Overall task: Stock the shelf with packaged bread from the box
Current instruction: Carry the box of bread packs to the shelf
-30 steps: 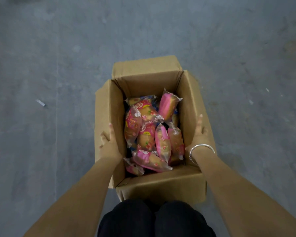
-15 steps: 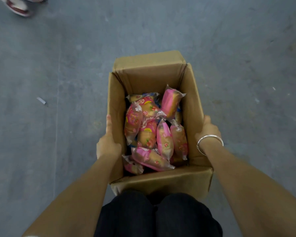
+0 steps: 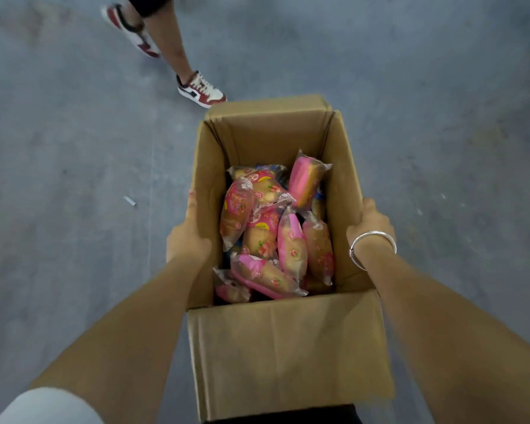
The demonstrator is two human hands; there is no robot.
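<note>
An open brown cardboard box [image 3: 285, 350] fills the middle of the view, held above a grey floor. Inside lie several packaged breads [image 3: 276, 228] in pink and clear wrappers, piled loosely. My left hand [image 3: 188, 237] grips the box's left wall, thumb along the rim. My right hand [image 3: 369, 223], with a silver bangle on the wrist, grips the right wall from outside. No shelf is in view.
Another person's legs in red-and-white sneakers [image 3: 201, 90] stand on the concrete floor just beyond the box's far left corner. A small scrap [image 3: 129, 201] lies on the floor to the left.
The box has risen closer to the camera with both hands gripping its sides. Another person's feet have come into view at the top, closer to the box.
</note>
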